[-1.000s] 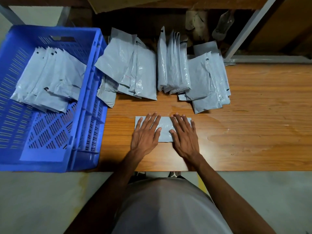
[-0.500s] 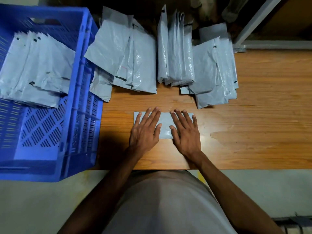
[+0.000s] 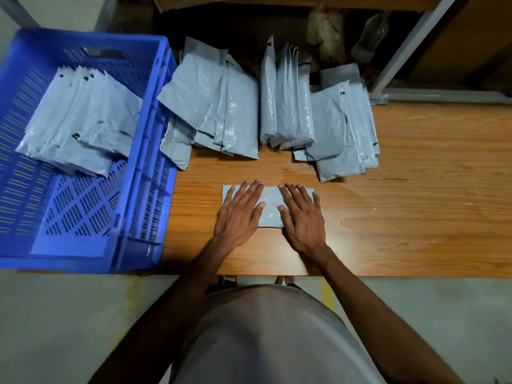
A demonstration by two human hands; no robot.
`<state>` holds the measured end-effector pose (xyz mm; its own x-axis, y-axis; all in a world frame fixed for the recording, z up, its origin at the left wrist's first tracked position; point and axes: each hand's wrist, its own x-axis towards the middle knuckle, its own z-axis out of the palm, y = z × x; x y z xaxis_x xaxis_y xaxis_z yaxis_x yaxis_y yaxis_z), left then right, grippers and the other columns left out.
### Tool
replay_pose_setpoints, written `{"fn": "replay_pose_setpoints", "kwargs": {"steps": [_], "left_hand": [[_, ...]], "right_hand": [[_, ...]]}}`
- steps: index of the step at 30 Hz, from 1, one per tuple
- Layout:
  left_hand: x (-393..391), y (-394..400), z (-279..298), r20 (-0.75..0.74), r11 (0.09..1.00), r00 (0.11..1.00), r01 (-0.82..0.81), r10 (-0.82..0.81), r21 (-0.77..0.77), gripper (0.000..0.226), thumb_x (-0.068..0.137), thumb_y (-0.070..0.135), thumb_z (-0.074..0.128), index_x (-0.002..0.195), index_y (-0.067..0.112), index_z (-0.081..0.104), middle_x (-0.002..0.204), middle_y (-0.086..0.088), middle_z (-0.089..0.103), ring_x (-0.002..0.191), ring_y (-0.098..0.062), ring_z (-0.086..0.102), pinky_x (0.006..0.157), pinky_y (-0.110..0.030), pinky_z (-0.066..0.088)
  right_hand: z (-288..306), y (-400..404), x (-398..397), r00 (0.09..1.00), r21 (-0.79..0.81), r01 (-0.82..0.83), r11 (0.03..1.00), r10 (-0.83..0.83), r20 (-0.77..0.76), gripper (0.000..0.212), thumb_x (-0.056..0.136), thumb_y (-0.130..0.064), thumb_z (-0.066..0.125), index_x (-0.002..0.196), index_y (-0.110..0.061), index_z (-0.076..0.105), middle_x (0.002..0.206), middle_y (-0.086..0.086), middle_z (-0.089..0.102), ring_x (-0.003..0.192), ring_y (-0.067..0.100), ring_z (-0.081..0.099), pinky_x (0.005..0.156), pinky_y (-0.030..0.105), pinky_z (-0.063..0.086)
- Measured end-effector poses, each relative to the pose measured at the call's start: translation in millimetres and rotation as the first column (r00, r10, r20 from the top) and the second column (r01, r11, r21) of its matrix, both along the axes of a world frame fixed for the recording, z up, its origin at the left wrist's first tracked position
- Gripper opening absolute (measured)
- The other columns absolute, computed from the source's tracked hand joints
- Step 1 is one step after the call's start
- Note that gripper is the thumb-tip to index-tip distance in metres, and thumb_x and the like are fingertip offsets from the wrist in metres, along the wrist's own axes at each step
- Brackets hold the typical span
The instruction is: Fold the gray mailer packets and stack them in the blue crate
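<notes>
You've got L hand (image 3: pixel 238 212) & R hand (image 3: pixel 302 214) flat, fingers straight, pressing the folded mailer (image 3: pixel 268 207) on the table (image 3: pixel 415 189), w/ loose mailers (image 3: pixel 277 106) just behind and folded ones (image 3: pixel 80 120) in the crate (image 3: pixel 144 173).

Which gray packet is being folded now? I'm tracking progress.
The small packet pressed flat under both hands, left and right; the others lie untouched in piles.

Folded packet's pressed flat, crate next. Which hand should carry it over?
Left, probably. The blue crate sits on the person's left, and the left hand already lies flat on the folded packet on that side. The right hand would have to cross over it.
</notes>
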<state>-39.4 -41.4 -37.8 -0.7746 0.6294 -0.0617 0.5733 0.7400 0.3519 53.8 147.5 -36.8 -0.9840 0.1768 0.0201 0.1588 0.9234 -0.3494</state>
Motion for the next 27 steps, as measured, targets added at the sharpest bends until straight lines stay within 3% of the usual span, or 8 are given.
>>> {"fn": "replay_pose_setpoints", "kwargs": {"steps": [4, 9, 16, 27], "left_hand": [[-3.8, -7.9, 5.6, 0.030, 0.998, 0.999, -0.027, 0.025, 0.057, 0.059, 0.112, 0.046, 0.016, 0.165, 0.021, 0.025, 0.171, 0.004, 0.023, 0.159, -0.010, 0.008, 0.130, -0.047, 0.009], [-5.0, -19.4, 0.0, -0.034, 1.000, 0.999, -0.015, 0.015, -0.006, 0.063, 0.111, 0.050, 0.013, 0.166, 0.020, 0.018, 0.173, 0.003, 0.017, 0.160, -0.010, 0.002, 0.130, -0.047, 0.005], [-3.8, -19.7, -8.0, -0.051, 0.999, 0.998, -0.041, 0.042, 0.020, 0.060, 0.113, 0.047, 0.019, 0.167, 0.022, 0.015, 0.173, 0.004, 0.014, 0.160, -0.011, 0.006, 0.130, -0.046, 0.009], [-7.9, -17.9, -11.1, -0.046, 0.999, 0.998, -0.040, 0.042, 0.030, 0.058, 0.111, 0.041, 0.028, 0.167, 0.025, 0.018, 0.173, 0.008, 0.014, 0.160, -0.012, 0.007, 0.130, -0.045, 0.010]], "right_hand": [[6.6, -9.2, -3.2, 1.000, 0.035, 0.031, 0.999, -0.031, 0.005, 0.054, 0.114, -0.044, 0.026, 0.165, -0.026, 0.027, 0.172, -0.002, 0.023, 0.162, 0.017, 0.008, 0.130, 0.050, 0.002], [3.4, -25.1, -10.9, 0.996, 0.055, -0.084, 0.995, 0.085, -0.028, 0.057, 0.113, -0.041, 0.026, 0.167, -0.023, 0.023, 0.174, -0.002, 0.016, 0.162, 0.014, 0.003, 0.131, 0.050, 0.004], [-2.4, -25.4, -15.2, 0.997, 0.106, -0.073, 0.992, 0.074, -0.007, 0.058, 0.113, -0.042, 0.027, 0.168, -0.026, 0.017, 0.174, -0.008, 0.015, 0.162, 0.014, 0.005, 0.131, 0.049, 0.002], [-2.3, -24.2, -19.4, 0.998, 0.065, -0.069, 0.996, 0.069, 0.007, 0.058, 0.112, -0.041, 0.034, 0.167, -0.025, 0.023, 0.172, -0.008, 0.021, 0.162, 0.015, 0.009, 0.131, 0.049, 0.007]]}}
